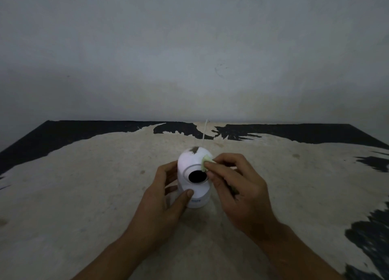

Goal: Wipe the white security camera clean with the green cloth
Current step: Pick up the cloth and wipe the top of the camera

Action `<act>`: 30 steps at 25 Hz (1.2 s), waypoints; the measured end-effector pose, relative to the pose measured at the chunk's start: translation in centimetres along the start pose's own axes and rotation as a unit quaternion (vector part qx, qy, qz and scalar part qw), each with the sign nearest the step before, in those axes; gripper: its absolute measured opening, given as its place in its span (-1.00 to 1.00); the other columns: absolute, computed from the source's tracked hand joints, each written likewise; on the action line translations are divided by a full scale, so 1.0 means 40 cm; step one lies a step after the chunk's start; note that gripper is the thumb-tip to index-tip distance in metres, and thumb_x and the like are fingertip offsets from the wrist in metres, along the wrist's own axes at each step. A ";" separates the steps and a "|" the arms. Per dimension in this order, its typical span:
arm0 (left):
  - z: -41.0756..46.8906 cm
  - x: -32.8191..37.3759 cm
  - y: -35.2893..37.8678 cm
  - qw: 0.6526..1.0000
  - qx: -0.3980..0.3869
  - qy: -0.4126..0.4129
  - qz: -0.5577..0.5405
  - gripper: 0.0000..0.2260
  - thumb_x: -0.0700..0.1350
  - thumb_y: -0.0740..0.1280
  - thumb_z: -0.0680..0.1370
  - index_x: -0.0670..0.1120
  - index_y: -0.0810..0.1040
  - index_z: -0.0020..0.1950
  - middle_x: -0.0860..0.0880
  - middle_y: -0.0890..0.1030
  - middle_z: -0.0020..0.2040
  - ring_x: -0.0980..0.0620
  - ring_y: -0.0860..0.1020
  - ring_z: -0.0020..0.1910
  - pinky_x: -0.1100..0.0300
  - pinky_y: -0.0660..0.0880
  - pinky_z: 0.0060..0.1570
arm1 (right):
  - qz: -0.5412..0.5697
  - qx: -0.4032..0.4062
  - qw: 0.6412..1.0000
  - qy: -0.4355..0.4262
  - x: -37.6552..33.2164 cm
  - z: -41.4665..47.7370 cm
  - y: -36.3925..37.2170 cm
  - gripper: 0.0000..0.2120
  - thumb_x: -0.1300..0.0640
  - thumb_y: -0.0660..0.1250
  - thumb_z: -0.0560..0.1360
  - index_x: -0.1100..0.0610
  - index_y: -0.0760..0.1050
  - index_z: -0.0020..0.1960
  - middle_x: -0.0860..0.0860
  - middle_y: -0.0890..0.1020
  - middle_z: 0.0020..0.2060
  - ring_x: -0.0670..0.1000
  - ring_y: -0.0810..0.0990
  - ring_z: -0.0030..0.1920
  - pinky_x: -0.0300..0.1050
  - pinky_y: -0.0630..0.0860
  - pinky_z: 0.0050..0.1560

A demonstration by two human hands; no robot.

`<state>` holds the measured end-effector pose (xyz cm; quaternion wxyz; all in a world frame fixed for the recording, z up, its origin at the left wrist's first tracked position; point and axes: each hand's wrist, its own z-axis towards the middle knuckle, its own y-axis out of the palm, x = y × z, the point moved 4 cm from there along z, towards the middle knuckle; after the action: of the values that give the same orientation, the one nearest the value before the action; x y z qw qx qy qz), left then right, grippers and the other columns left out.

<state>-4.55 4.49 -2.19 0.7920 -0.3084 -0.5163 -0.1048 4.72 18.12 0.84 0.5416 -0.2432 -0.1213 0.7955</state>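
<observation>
Gripping the white security camera (192, 178) by its base, the left hand (162, 204) curls around it, thumb in front. The right hand (237, 187) pinches the green cloth (205, 164) against the camera's upper right side. The camera stands on a worn, pale tabletop (84, 195); behind it, its white cable (204, 132) runs toward a grey wall (189, 48).

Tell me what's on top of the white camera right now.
A dark smudge sits on the crown of the camera. The green cloth, pinched in the right hand, presses its upper right side. What lies under the cloth is covered.
</observation>
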 end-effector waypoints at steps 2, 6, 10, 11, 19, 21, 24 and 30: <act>0.000 -0.002 -0.002 1.000 -0.002 0.002 -0.008 -0.48 0.11 0.34 0.37 0.20 0.25 0.28 0.39 0.40 0.14 0.51 0.39 0.09 0.46 0.39 0.00 | 0.024 0.000 0.999 0.023 0.011 0.000 -0.005 -0.83 0.27 0.37 0.47 0.30 0.60 0.04 0.14 0.60 -0.08 -0.06 0.56 -0.07 -0.33 0.51 -0.06; 0.001 -0.006 -0.003 1.000 0.000 0.002 -0.008 -0.45 0.16 0.32 0.34 0.20 0.25 0.29 0.37 0.41 0.16 0.41 0.41 0.15 0.39 0.42 0.06 | 0.048 -0.082 0.994 0.048 0.028 -0.015 0.002 -0.86 0.15 0.33 0.49 0.21 0.52 -0.17 0.07 0.55 -0.23 -0.01 0.52 -0.25 -0.14 0.51 -0.28; 0.000 -0.005 -0.003 1.000 -0.002 0.004 -0.009 -0.46 0.14 0.33 0.36 0.19 0.24 0.30 0.39 0.40 0.15 0.41 0.40 0.15 0.41 0.41 0.05 | 0.046 -0.107 0.991 0.060 0.028 -0.008 0.001 -0.83 0.09 0.33 0.49 0.17 0.50 -0.21 0.03 0.55 -0.27 -0.02 0.51 -0.29 -0.10 0.49 -0.31; 0.000 -0.004 -0.004 1.000 -0.001 0.007 -0.010 -0.46 0.14 0.33 0.36 0.19 0.25 0.30 0.38 0.40 0.16 0.41 0.41 0.16 0.42 0.41 0.05 | 0.051 -0.093 0.992 0.064 0.026 -0.004 -0.003 -0.83 0.09 0.33 0.49 0.17 0.51 -0.21 0.03 0.55 -0.27 -0.03 0.51 -0.28 -0.12 0.49 -0.31; 0.001 -0.010 -0.003 1.000 -0.002 0.008 -0.008 -0.50 0.08 0.35 0.39 0.22 0.24 0.28 0.41 0.39 0.14 0.44 0.40 0.12 0.46 0.40 0.00 | 0.040 -0.149 0.980 0.123 0.047 -0.013 -0.001 -0.84 0.02 0.40 0.45 0.09 0.55 -0.22 -0.06 0.56 -0.31 -0.19 0.45 -0.33 -0.41 0.33 -0.35; 0.002 -0.011 -0.003 1.000 -0.001 0.008 -0.007 -0.49 0.09 0.35 0.39 0.22 0.24 0.28 0.42 0.38 0.14 0.49 0.38 0.11 0.48 0.39 -0.03 | 0.057 -0.133 0.980 0.139 0.046 -0.012 -0.003 -0.87 0.09 0.45 0.44 0.10 0.55 -0.23 -0.05 0.56 -0.32 -0.20 0.45 -0.37 -0.43 0.32 -0.36; 0.001 -0.014 -0.002 1.000 -0.002 0.008 -0.010 -0.50 0.01 0.37 0.42 0.22 0.24 0.28 0.38 0.40 0.16 0.45 0.38 0.14 0.46 0.38 0.02 | 0.042 -0.185 0.973 0.130 0.014 -0.032 0.036 -0.87 0.04 0.42 0.44 0.04 0.53 -0.23 -0.11 0.54 -0.31 -0.21 0.45 -0.35 -0.41 0.33 -0.34; 0.000 -0.012 -0.004 1.000 -0.001 0.012 -0.010 -0.46 0.14 0.33 0.36 0.18 0.26 0.30 0.29 0.42 0.24 0.31 0.42 0.21 0.26 0.44 0.18 | 0.034 -0.153 0.977 0.148 0.045 -0.010 -0.006 -0.83 -0.01 0.40 0.44 0.05 0.52 -0.24 -0.12 0.53 -0.34 -0.15 0.47 -0.34 -0.37 0.35 -0.37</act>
<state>-4.84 4.31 -2.55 0.7968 -0.3029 -0.5096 -0.1169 4.57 19.82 0.15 0.4823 -0.4419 -0.1519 0.7410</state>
